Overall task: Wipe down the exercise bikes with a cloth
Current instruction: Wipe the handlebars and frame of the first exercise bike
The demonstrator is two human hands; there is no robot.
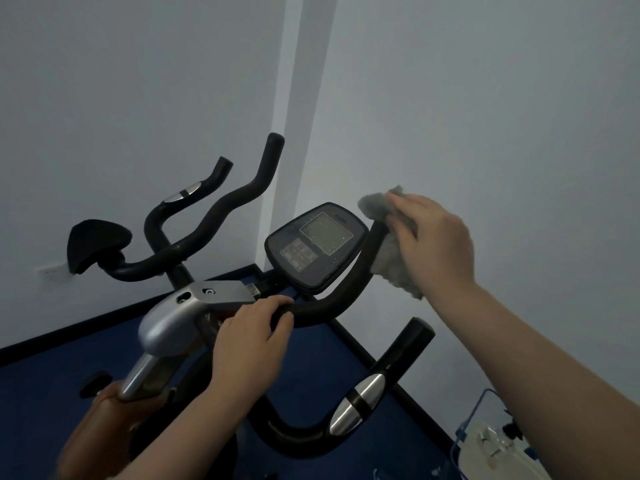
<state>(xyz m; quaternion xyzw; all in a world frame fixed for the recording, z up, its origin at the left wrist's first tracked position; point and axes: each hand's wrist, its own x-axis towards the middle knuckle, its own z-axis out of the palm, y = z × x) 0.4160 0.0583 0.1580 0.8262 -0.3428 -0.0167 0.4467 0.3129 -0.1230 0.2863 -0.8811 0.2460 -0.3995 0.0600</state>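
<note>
An exercise bike with black handlebars [349,289] and a dark console [313,247] stands in front of me. My right hand [433,240] presses a grey cloth [389,258] around the upper end of the far handlebar arm, right of the console. My left hand [247,344] grips the handlebar's lower bend, just below the console. A nearer handlebar arm [391,368] with a silver pulse sensor rises at lower right.
A second bike's black handlebars [221,209] and pad [93,244] stand to the left, near the white wall corner. Blue floor [52,375] lies below. A white device with blue tubing [495,441] sits at bottom right.
</note>
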